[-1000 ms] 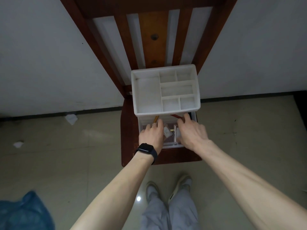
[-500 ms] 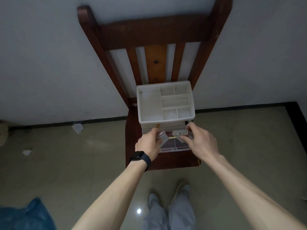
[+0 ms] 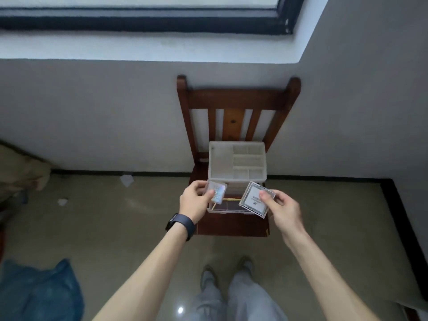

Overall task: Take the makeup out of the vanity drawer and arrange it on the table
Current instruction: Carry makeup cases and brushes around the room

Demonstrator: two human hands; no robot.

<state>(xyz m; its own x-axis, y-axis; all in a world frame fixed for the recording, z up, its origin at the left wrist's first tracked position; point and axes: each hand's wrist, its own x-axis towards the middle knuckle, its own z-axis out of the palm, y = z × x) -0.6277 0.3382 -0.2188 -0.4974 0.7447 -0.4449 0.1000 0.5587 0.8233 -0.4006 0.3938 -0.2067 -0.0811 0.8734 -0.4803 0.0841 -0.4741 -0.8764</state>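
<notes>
Head view, near to far.

1. Grey trouser legs and pale shoes [image 3: 208,276] on a glossy tiled floor; crumpled blue bag [image 3: 39,290] at lower left.
2. Two bare forearms reaching forward; dark watch [image 3: 181,224] on the left wrist.
3. Left hand [image 3: 195,200]: fingers curled, thumb on top, pinching a small clear case [image 3: 217,192] with an iridescent label. Held in the air above the left end of the drawer.
4. Right hand [image 3: 282,206]: thumb pressed on the face, fingers beneath, gripping a larger square case [image 3: 254,200] with a white printed label, tilted. Held above the right end of the drawer.
5. Clear drawer [image 3: 225,210], pulled out; a thin yellow stick [image 3: 229,199] lies inside. Other contents too dim to tell.
6. White organiser [image 3: 221,161] with a divided top tray, standing above the drawer.
7. Dark wooden chair [image 3: 238,98], slatted back against the wall, bearing the organiser on its seat.
8. Paper scraps [image 3: 127,180] on the floor by the skirting.
9. Dark window frame [image 3: 143,22] above a pale sill.
</notes>
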